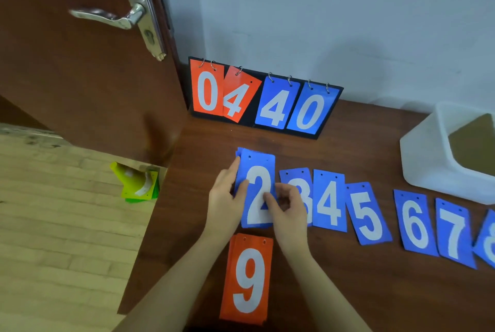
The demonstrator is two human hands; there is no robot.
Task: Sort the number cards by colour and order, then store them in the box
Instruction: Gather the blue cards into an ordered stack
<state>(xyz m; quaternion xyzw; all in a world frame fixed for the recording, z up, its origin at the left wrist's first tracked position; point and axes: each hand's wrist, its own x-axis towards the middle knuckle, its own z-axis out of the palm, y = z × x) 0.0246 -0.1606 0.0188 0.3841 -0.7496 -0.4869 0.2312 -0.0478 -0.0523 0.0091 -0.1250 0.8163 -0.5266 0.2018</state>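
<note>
A blue card marked 2 point(257, 171) lies on top of a small blue stack on the brown table. My left hand point(226, 198) holds the stack's left edge, and my right hand point(288, 210) pinches the lower right of the 2 card. To its right a row of blue cards lies flat: 3 point(297, 179), 4 point(329, 202), 5 point(368, 215), 6 point(415, 223), 7 point(455, 232) and one cut off at the frame edge point(488, 243). An orange stack topped by a 9 point(247, 279) lies just below my hands. A white box point(426, 155) stands at the right.
A black flip scoreboard point(263, 96) showing orange 0 4 and blue 4 0 leans against the wall at the back. A brown door with a metal handle point(107, 17) stands at the left. Green and yellow cards point(138, 184) lie off the table's left edge.
</note>
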